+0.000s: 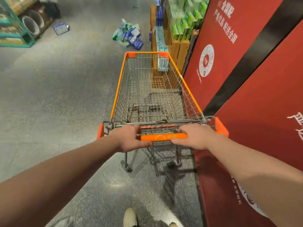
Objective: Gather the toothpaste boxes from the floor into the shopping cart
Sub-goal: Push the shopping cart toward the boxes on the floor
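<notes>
Both hands grip the orange handle [164, 137] of the cart [154, 95]. The left hand [131, 138] is closed round the handle's left end, and the right hand [195, 136] is closed round its right end, fingers curled over the bar. The cart's wire basket holds nothing. The boxes [128, 36] lie in a loose blue-and-green heap on the grey floor [57, 95], well ahead of the hands, beyond the cart's front left corner and beside a wooden shelf [178, 48]. One box [60, 28] lies apart, farther left, near a green rack [14, 30]. A red wall [246, 71] runs just beside the cart's right side.
</notes>
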Available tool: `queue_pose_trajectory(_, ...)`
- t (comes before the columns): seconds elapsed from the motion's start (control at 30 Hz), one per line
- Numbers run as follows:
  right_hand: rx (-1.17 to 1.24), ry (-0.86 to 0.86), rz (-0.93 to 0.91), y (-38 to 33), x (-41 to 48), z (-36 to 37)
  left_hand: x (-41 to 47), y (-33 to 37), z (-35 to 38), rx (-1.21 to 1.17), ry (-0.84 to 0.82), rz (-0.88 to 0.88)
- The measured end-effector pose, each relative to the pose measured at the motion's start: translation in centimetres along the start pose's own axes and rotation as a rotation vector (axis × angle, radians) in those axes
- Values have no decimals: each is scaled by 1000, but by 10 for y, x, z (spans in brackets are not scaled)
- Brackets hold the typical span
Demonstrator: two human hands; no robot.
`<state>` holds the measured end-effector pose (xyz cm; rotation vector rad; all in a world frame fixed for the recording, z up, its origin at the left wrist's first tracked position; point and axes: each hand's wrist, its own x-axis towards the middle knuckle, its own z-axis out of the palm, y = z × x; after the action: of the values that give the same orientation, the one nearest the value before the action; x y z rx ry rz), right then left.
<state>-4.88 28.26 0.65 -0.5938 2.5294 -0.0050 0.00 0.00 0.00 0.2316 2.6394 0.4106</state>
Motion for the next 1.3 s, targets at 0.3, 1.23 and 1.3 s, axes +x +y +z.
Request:
queue_pose_trajectory(0.3, -186, 105, -91, 18, 9, 17, 8, 2, 22, 260, 84, -165)
queue_pose_trajectory(1.23, -196, 77, -188, -93, 175, -57, 25, -141, -44, 323, 126, -336)
queue_pose_trajectory(1.3, -187, 76, -188, -108, 198, -69, 33, -165, -57, 318, 138, -335)
